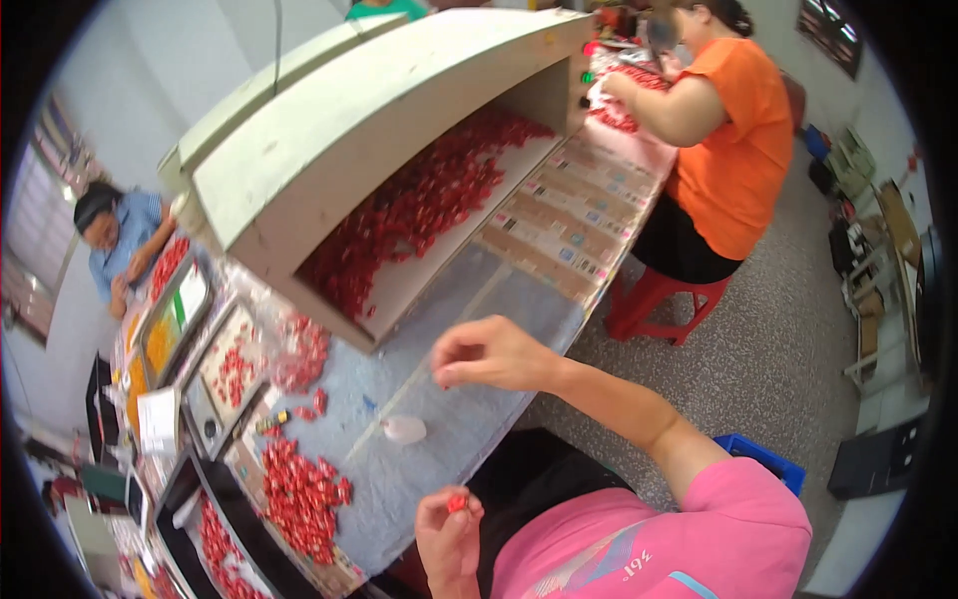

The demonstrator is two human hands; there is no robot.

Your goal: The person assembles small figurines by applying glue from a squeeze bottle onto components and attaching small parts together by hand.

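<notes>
Held up near the table's front edge, my left hand [449, 529] pinches a small red piece [458, 502] between thumb and fingers. My right hand [494, 354] hovers over the grey-blue table covering [399, 474], its fingers curled in toward the thumb; whatever they hold, if anything, is too small to make out. Below it lies a small whitish translucent bottle [404, 429] with a narrow tip, touched by neither hand. Left of the bottle spreads a loose pile of small red pieces [299, 499].
A large cream box-shaped housing [399, 100], open in front, holds many red pieces [429, 205]. Trays [180, 319] and a black bin [249, 539] stand on the left. A person in orange [738, 140] sits on a red stool [664, 304]; another in blue [130, 230] works across the table.
</notes>
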